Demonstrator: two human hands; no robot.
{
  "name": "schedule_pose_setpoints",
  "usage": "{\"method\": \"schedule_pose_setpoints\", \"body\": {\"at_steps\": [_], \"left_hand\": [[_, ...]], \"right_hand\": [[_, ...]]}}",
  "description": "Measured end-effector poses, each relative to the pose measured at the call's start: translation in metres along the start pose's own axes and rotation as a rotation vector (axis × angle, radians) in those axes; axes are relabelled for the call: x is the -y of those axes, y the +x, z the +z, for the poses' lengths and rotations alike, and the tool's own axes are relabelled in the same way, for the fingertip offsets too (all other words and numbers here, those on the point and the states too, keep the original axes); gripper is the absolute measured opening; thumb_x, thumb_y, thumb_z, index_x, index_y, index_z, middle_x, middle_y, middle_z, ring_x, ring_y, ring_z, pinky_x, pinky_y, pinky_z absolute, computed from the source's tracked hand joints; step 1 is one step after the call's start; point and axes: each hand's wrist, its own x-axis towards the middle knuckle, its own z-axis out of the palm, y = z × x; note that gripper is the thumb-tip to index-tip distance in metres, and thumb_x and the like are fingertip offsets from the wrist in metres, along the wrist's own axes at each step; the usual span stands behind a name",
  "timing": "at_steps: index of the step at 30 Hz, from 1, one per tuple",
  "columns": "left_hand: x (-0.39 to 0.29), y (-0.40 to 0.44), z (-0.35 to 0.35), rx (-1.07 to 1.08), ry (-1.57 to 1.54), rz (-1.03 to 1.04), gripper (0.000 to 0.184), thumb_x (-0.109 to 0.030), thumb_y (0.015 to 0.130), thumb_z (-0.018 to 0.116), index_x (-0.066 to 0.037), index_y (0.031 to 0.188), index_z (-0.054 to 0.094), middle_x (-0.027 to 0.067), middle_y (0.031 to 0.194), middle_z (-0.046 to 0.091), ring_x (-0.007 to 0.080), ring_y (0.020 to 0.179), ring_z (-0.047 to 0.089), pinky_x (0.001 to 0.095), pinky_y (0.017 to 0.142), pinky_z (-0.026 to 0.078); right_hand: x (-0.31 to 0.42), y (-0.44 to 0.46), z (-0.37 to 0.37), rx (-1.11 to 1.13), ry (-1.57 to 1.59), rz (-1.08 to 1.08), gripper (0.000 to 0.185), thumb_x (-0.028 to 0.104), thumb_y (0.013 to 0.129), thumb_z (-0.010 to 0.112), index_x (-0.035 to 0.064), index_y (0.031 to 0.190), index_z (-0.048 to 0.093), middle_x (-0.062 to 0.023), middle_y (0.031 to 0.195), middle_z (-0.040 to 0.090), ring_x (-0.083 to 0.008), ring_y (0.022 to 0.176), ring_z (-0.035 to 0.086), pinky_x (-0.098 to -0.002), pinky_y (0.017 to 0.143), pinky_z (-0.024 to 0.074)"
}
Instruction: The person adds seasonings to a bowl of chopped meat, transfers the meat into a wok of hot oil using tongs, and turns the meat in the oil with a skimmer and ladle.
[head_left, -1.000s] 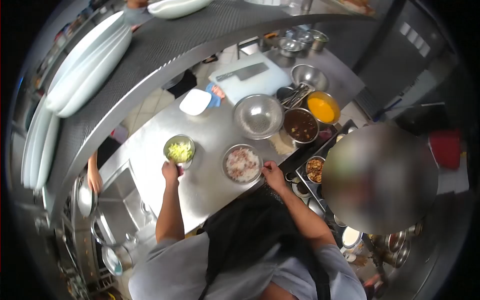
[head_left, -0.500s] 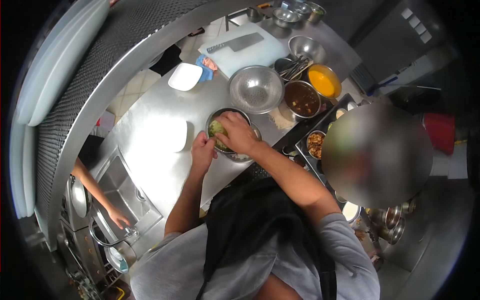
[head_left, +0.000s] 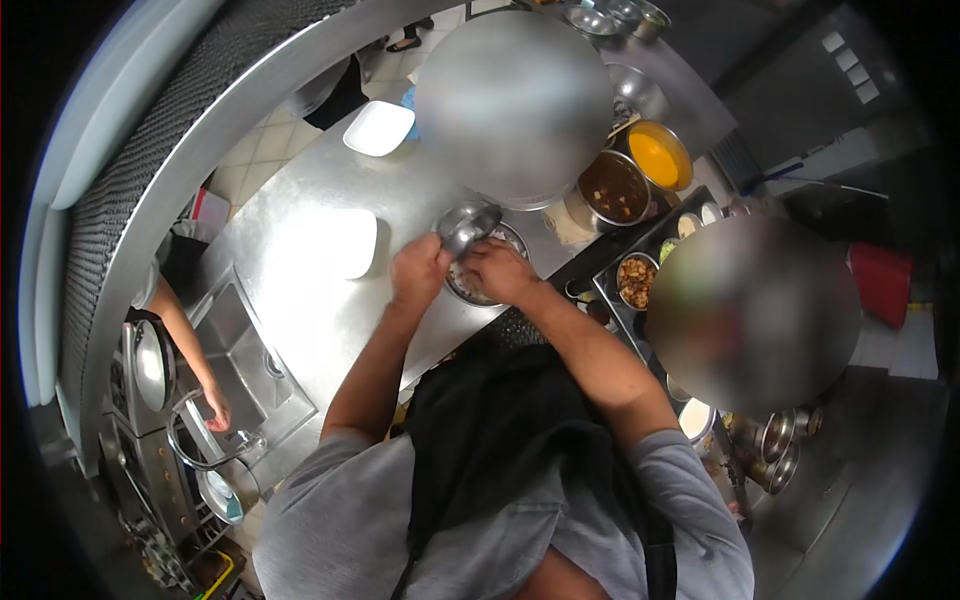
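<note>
My left hand (head_left: 420,272) grips the rim of a small metal bowl (head_left: 468,222), which is tilted over a larger metal bowl (head_left: 516,238). Whitish food pieces (head_left: 468,284) lie in the larger bowl, on the steel counter. My right hand (head_left: 503,271) is over this larger bowl, its fingers bent in beneath the tilted bowl's lower edge. The tilted bowl and the hand itself hide those fingertips, so whether they hold anything does not show.
Two white square dishes (head_left: 380,128) (head_left: 352,244) sit on the counter (head_left: 300,285). Pots of brown sauce (head_left: 612,188) and orange liquid (head_left: 660,157) stand at right, near a container of browned pieces (head_left: 636,280). Another person's hand (head_left: 217,408) is by the sink (head_left: 245,375). Blurred patches hide some areas.
The small bowl has been lifted and tipped, and the green food seen in it earlier no longer shows. My right hand has moved down and right. The other person's hand has shifted left.
</note>
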Motion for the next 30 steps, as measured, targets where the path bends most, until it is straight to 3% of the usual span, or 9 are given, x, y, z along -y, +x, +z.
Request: {"method": "schedule_pose_setpoints", "body": {"at_steps": [5,8,13,15,18,22,25,28,30], "left_hand": [[0.032,0.025,-0.006,-0.131,-0.043,-0.344,0.019,-0.014,0.081,0.068,-0.004,0.077,0.052,0.0169,0.066,0.057,0.0379,0.062,0.058,0.0478,0.060,0.046],[0.074,0.039,0.003,-0.104,-0.506,-0.810,0.018,-0.012,0.084,0.061,-0.004,0.077,0.047,0.0117,0.060,0.052,0.0208,0.051,0.055,0.0364,0.047,0.046],[0.129,0.015,0.026,-0.086,-0.988,-1.112,0.016,-0.021,0.092,0.058,-0.009,0.090,0.049,0.0067,0.069,0.057,0.0156,0.051,0.054,0.0265,0.044,0.045],[0.135,0.000,0.053,-0.020,-1.228,-1.085,0.017,-0.025,0.093,0.056,-0.012,0.087,0.048,0.0042,0.069,0.054,0.0143,0.051,0.050,0.0260,0.043,0.041],[0.155,-0.016,0.058,0.049,-0.754,-0.743,0.021,-0.027,0.093,0.051,-0.018,0.075,0.046,-0.0018,0.065,0.044,0.0113,0.049,0.039,0.0258,0.041,0.032],[0.015,0.021,0.056,-0.138,-0.735,-0.711,0.030,-0.021,0.093,0.053,-0.004,0.118,0.058,0.0015,0.074,0.051,0.0108,0.057,0.047,0.0239,0.047,0.039],[-0.099,0.029,0.087,-0.010,-0.688,-0.251,0.030,-0.016,0.094,0.048,0.000,0.117,0.058,0.0018,0.077,0.052,0.0098,0.063,0.049,0.0225,0.053,0.040],[-0.209,0.021,0.128,0.326,-0.863,-0.068,0.025,-0.016,0.098,0.052,-0.002,0.118,0.058,0.0005,0.078,0.055,0.0075,0.063,0.048,0.0215,0.053,0.038],[-0.288,-0.011,0.151,0.520,-0.981,0.104,0.022,-0.013,0.098,0.055,-0.004,0.118,0.058,-0.0009,0.079,0.057,0.0058,0.063,0.048,0.0207,0.053,0.038]], "right_hand": [[0.015,-0.027,-0.037,-0.399,0.126,0.165,0.016,0.005,0.081,0.067,0.0051,0.096,0.069,-0.0125,0.099,0.067,-0.0320,0.094,0.064,-0.0405,0.088,0.0512],[0.017,-0.069,-0.053,-0.523,0.196,0.410,0.017,0.001,0.082,0.067,0.0033,0.098,0.068,-0.0151,0.097,0.067,-0.0343,0.087,0.065,-0.0399,0.077,0.0534],[0.032,-0.176,-0.056,-0.622,0.187,0.745,0.009,0.005,0.085,0.067,0.0017,0.093,0.068,-0.0167,0.088,0.067,-0.0348,0.081,0.066,-0.0399,0.073,0.0533],[0.047,-0.267,-0.027,-0.561,0.140,0.968,0.011,0.013,0.088,0.066,0.0040,0.094,0.069,-0.0159,0.089,0.069,-0.0363,0.082,0.067,-0.0406,0.074,0.0535],[0.081,-0.350,0.005,-0.506,0.238,1.365,0.020,0.024,0.091,0.063,0.0065,0.099,0.070,-0.0154,0.096,0.071,-0.0377,0.088,0.068,-0.0428,0.079,0.0533],[0.128,-0.472,0.126,-0.382,0.419,1.840,0.036,0.039,0.090,0.059,0.0058,0.098,0.071,-0.0178,0.106,0.070,-0.0368,0.100,0.066,-0.0439,0.087,0.0517],[0.166,-0.555,0.234,-0.256,0.483,2.033,0.043,0.045,0.086,0.059,0.0060,0.100,0.072,-0.0190,0.111,0.069,-0.0361,0.105,0.065,-0.0417,0.092,0.0506],[0.231,-0.578,0.266,-0.103,0.603,2.103,0.047,0.044,0.081,0.058,0.0079,0.106,0.073,-0.0198,0.117,0.068,-0.0362,0.108,0.065,-0.0427,0.093,0.0509],[0.279,-0.581,0.266,-0.337,0.771,2.142,0.049,0.047,0.079,0.060,0.0073,0.103,0.074,-0.0210,0.116,0.067,-0.0360,0.109,0.065,-0.0419,0.093,0.0510]]}}
